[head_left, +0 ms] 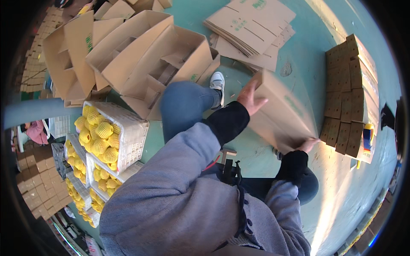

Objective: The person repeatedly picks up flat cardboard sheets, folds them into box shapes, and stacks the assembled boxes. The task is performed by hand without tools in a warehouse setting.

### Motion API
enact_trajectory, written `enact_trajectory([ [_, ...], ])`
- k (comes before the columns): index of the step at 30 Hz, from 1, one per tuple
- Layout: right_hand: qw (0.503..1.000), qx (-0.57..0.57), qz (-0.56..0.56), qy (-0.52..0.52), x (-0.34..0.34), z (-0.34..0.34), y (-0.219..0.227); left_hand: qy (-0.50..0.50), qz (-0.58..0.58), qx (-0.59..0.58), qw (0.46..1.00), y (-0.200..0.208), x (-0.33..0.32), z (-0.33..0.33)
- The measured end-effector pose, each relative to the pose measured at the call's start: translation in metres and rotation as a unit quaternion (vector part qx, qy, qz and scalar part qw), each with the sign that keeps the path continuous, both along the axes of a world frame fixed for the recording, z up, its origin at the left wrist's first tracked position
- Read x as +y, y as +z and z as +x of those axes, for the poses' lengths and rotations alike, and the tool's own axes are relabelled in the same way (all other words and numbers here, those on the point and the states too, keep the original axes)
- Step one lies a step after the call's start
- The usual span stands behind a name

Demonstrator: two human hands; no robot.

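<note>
A brown cardboard box point(279, 113) with green print is tilted between my hands, above the floor in front of me; motion blurs it. My left hand point(251, 99) lies against its left side near the far end, thumb apart and fingers along the edge. At the near right corner, my right hand point(308, 145) grips the rim of the box, its fingers partly hidden. My left knee and a white shoe point(217, 81) are beside the box, to its left.
Several open cardboard boxes point(160, 64) stand at the far left. Flattened cartons point(252, 25) are stacked ahead. White crates point(134, 141) of yellow net-wrapped fruit point(100, 132) are on my left. Stacked cardboard pieces point(346, 98) stand at right, with a blue and yellow tool point(367, 136) against them.
</note>
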State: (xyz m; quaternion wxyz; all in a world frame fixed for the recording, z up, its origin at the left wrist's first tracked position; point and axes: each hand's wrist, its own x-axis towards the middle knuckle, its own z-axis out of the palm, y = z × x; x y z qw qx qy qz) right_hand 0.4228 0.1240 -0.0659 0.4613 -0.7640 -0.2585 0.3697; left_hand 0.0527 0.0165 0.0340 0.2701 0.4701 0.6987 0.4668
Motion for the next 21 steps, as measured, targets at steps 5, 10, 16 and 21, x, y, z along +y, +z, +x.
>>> enact_trajectory([
  [5,0.911,0.331,0.138,0.203,-0.005,-0.076,0.2,-0.083,0.374,0.045,0.923,0.149,-0.056,-0.046],
  [10,0.793,0.283,0.136,0.523,-0.002,-0.239,0.265,0.033,0.499,0.12,0.858,0.23,-0.185,-0.111],
  [16,0.687,0.406,0.156,0.582,-0.038,-0.48,0.27,0.175,0.513,0.28,0.792,0.246,-0.276,-0.16],
  [21,0.716,0.43,0.203,0.511,-0.058,-0.561,0.218,0.218,0.439,0.313,0.813,0.212,-0.294,-0.181],
])
